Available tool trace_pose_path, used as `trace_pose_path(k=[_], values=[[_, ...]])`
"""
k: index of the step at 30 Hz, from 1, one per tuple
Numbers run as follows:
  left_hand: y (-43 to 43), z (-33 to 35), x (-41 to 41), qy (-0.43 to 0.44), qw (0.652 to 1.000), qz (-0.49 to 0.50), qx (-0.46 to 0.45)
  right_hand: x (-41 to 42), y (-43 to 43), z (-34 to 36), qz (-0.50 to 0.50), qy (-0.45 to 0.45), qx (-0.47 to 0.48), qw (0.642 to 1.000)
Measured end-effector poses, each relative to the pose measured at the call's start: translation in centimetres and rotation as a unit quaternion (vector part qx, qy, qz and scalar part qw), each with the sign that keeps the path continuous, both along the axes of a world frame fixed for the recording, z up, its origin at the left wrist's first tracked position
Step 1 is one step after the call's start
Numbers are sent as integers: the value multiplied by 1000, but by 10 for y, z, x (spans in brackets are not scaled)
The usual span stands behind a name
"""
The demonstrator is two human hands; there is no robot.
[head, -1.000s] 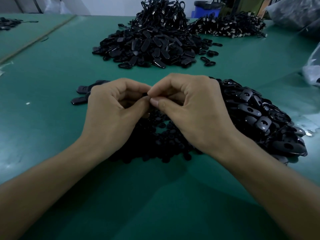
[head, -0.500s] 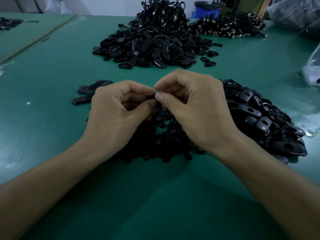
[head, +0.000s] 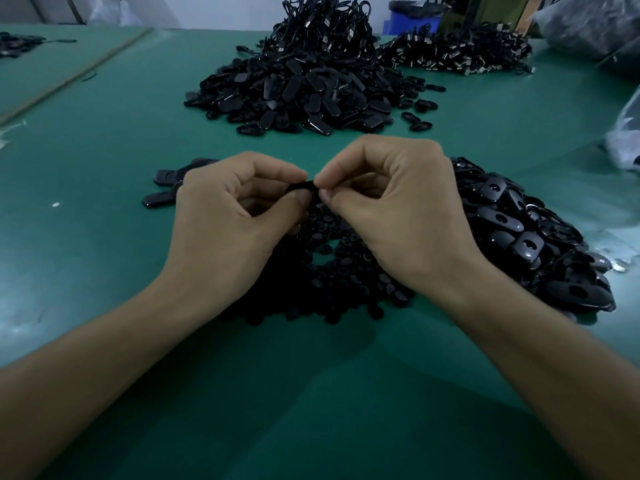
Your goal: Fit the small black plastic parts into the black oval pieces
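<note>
From the head view, your two hands have stayed together over the near middle of the table [head: 104, 140] through the last second, but the pinch has loosened a touch. Where the thumbs met before and hid everything, a sliver of a black oval piece [head: 302, 186] now shows between them.

Your left hand [head: 235, 220] holds it, fingers [head: 277, 169] curled narrow, with thumb and forefinger clamped on its left end. Your right hand [head: 408, 216] has rolled its knuckles up a little. Its fingers [head: 346, 159] pinch narrow at the piece's right end, but it is not clear whether a small part sits under them. I judge this fit to be under way, not finished.

The held piece is dark, smooth and slightly glossy, and mostly hidden. It hangs above the heap of small black parts [head: 329, 282], matte and rounded, under your hands. The loose oval pieces [head: 526, 233] lie just right of your right hand, shiny, each with a keyhole-like opening. A few ovals [head: 161, 199] lie just left of your left hand, and a larger pile [head: 298, 91] sits far across.
</note>
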State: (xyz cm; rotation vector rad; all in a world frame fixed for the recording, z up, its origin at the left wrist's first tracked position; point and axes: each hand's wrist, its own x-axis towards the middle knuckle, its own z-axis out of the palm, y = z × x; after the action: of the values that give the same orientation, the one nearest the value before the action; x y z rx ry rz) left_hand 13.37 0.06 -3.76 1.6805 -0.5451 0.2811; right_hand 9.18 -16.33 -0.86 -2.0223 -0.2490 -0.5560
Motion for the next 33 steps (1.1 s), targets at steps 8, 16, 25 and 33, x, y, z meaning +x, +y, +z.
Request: trace_pose_path(k=[8,16,25,33], values=[[-2,2,-2,-15,1000,-9,12,-3,4,0,-18,-30,-56,998],[-2,4,-5,-15,999,-25,17,-2,4,-2,-4,-20,-52,998],[-3,8,-6,9,999,-40,-1,-2,3,2,9,-7,-36,999],[-3,8,-8,-13,999,-38,22,-4,4,3,5,-17,-80,997]])
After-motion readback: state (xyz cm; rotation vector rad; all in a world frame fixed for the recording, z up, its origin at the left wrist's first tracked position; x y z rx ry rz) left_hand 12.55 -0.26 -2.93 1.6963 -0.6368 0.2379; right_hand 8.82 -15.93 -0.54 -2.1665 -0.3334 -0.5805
